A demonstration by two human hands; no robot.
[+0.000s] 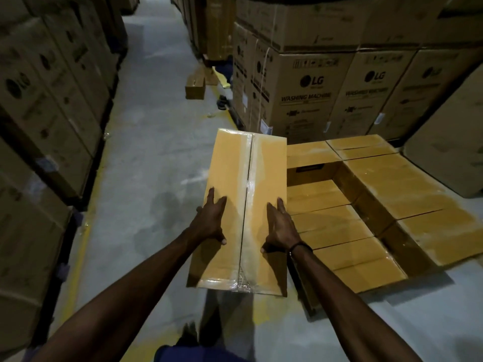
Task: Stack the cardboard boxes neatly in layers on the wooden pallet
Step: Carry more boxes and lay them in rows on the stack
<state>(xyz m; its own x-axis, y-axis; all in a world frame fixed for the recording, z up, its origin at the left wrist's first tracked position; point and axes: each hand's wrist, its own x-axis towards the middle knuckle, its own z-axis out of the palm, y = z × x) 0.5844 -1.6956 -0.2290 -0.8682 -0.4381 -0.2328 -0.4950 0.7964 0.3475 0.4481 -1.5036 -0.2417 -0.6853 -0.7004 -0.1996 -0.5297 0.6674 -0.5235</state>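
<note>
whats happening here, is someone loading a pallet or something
A person is stacking boxes. Both hands, left hand and right hand, lie flat with straight fingers on top of a long taped box, held beside the stack. The top layer runs along the back and right side only, leaving a lower gap by the carried box. Any pallet is hidden under the boxes. Big washing machine cartons stand behind.

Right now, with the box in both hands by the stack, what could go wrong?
1. The left hand and right hand lie flat on the carried box, fingers straight; it could slip.
2. The stacked boxes have a gap in the upper layer; a skewed drop might jam on its edges.
3. The box hides the floor ahead, so a trip is possible.
</note>
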